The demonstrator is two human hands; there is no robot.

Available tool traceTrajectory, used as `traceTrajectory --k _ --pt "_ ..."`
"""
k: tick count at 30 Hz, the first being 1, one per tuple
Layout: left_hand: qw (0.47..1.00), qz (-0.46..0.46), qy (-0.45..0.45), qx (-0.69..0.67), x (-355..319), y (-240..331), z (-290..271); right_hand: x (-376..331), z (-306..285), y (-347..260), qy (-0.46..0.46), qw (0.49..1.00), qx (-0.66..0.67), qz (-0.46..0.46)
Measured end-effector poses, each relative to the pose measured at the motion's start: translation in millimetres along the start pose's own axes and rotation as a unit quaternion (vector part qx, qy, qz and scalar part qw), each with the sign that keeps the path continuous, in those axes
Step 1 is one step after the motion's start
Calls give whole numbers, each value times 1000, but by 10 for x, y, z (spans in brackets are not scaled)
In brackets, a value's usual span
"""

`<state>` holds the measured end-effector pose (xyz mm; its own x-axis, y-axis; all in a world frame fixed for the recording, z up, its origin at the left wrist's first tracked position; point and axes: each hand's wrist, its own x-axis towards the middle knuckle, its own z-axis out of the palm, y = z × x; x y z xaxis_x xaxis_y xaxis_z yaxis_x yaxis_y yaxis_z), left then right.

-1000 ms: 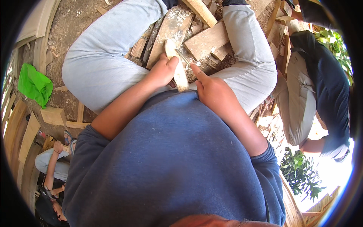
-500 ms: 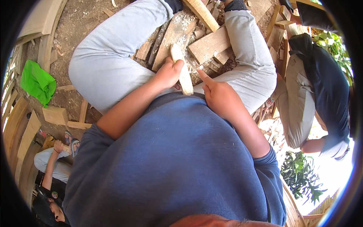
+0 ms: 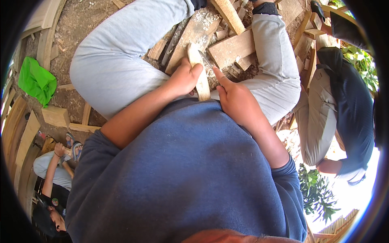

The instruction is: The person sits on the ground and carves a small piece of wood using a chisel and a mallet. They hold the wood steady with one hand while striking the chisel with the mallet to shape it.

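My left hand [image 3: 185, 77] is closed around the middle of a pale, whittled wooden piece [image 3: 203, 88]. The piece has a rounded far end, and its near end rests against my shirt at the waist. Closed on a knife, my right hand [image 3: 240, 100] stays just right of the wood, its index finger stretched forward along the tool. Only the thin dark knife blade [image 3: 206, 60] shows, slanting toward the far part of the wood; the handle is hidden in my fist. Whether the edge touches the wood I cannot tell.
Between my legs lie wooden boards [image 3: 231, 49], shavings and a thick round-edged timber [image 3: 227, 16]. To the left are a green cloth [image 3: 37, 81] and a wood block [image 3: 56, 116]. One person [image 3: 52, 190] sits at lower left; another [image 3: 344, 101] is close on the right.
The knife blade has moved forward along the wood, closer to its far end. My left hand keeps its hold. The whole view has shifted slightly.
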<state>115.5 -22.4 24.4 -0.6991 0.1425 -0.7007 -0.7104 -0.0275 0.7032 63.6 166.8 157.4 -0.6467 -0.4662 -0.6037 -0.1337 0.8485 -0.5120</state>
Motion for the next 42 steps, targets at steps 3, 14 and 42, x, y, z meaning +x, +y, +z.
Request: traceTrajectory --k 3,14,42 --pt "1000 -4 -3 -7 -3 46 14 166 116 74 25 999 4 -26" --pt "997 -64 41 23 -129 249 55 -165 -109 12 -12 994 -104 -12" --pt "993 -22 -112 -15 -157 384 -56 67 50 125 25 976 -211 -41"
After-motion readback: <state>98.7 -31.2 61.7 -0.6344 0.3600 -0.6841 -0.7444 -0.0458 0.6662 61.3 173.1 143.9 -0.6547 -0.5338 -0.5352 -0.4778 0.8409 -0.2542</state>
